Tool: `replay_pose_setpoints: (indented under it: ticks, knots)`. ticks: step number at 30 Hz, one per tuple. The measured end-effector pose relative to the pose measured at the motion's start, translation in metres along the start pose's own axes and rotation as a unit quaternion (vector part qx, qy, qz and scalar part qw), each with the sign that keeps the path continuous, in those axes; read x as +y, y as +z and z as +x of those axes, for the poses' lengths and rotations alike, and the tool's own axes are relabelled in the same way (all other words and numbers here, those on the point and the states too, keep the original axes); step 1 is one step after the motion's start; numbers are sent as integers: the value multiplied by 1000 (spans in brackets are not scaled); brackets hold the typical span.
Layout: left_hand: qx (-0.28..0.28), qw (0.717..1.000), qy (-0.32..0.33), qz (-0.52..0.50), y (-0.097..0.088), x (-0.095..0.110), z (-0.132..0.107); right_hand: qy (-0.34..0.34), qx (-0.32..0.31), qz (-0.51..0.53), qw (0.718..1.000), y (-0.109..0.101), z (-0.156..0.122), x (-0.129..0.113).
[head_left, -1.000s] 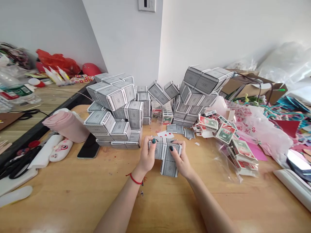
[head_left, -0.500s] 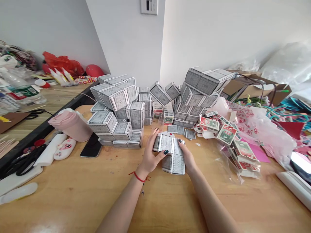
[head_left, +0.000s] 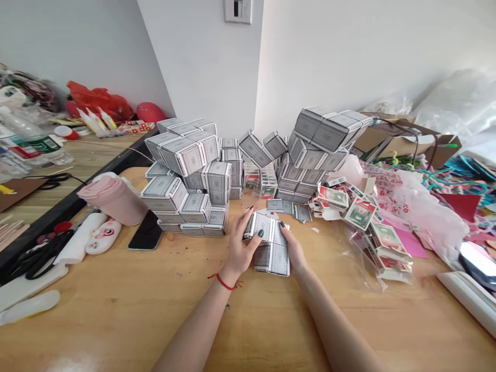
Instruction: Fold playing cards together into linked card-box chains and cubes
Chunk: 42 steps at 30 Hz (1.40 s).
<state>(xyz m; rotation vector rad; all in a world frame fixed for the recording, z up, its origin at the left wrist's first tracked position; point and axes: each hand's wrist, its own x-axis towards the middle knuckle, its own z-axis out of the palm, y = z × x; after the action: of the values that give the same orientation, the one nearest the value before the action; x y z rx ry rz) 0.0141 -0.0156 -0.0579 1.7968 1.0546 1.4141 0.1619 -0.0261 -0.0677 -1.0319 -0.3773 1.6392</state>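
Observation:
Between my hands is a block of joined playing-card boxes [head_left: 273, 257], grey-patterned with white edges. My left hand [head_left: 241, 247] grips its left side, thumb on the top face and fingers along the far left edge. Around the right side wraps my right hand [head_left: 293, 250], with a finger on top and the rest hidden. Just beyond lie a few loose playing cards [head_left: 285, 206]. Stacks of similar card boxes stand behind: a left stack [head_left: 194, 155], a right stack [head_left: 327, 129] and a tilted pair [head_left: 258, 147] in the middle.
Opened card packets [head_left: 362, 213] and clear plastic wrap lie to the right, beside a crumpled pink-white bag [head_left: 411, 196]. On the left are a phone [head_left: 146, 231], a pink cloth roll [head_left: 112, 199] and black scissors [head_left: 46, 253]. A wall rises behind the table [head_left: 155, 299].
The card-box block has shifted slightly left and turned a little in my hands. My right hand has moved left with it. The stacks stand as before.

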Motion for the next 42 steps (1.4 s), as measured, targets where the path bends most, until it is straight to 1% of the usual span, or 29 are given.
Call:
replay_pose_setpoints:
  ticks: [3, 4, 6, 8, 10, 13, 18, 21, 25, 27, 29, 31, 33, 38, 40, 42]
  knots:
    - [-36, 999, 15, 2, -4, -5, 2, 27, -42, 7, 999, -3, 0, -6]
    - [-40, 999, 22, 6, -6, -8, 3, 36, -53, 4, 998, -4, 0, -8]
    - [-22, 999, 33, 16, -7, -14, 3, 51, -71, -2, 996, -8, 1, -10]
    - [14, 999, 38, 27, -8, -19, 3, 57, -82, -7, 995, -10, 1, -8]
    - [50, 998, 35, 33, -7, -23, 3, 28, -89, -5, 996, -9, 0, -5]
    - [83, 996, 26, 33, -5, -25, 2, -48, -103, 4, 994, -4, -1, -2]
    - [141, 988, 10, 58, 0, -25, 0, -105, -131, -22, 985, -2, -4, 0]
    - [154, 985, -1, 78, 3, -25, -2, -146, -153, -55, 976, -8, -3, -1]
    - [132, 986, -5, 102, 1, -22, -3, -203, -167, -143, 954, -14, -3, -3]
    - [113, 988, 15, 108, -2, -22, -2, -206, -181, -172, 946, -15, -3, -6]
    - [81, 990, 47, 103, -5, -22, 0, -206, -190, -179, 943, -14, -3, -9]
    - [43, 992, 66, 95, -6, -23, 1, -223, -172, -189, 941, -13, -2, -11]
    - [23, 993, 70, 92, -4, -24, 1, -245, -141, -202, 938, -13, -2, -12]
    - [36, 993, 68, 90, 3, -24, -2, -255, -115, -194, 940, -13, -3, -16]
    - [32, 993, 63, 92, 2, -22, -2, -243, -111, -191, 945, -13, -4, -17]
    - [27, 992, 69, 106, -2, -18, -1, -222, -112, -193, 949, -12, -4, -17]
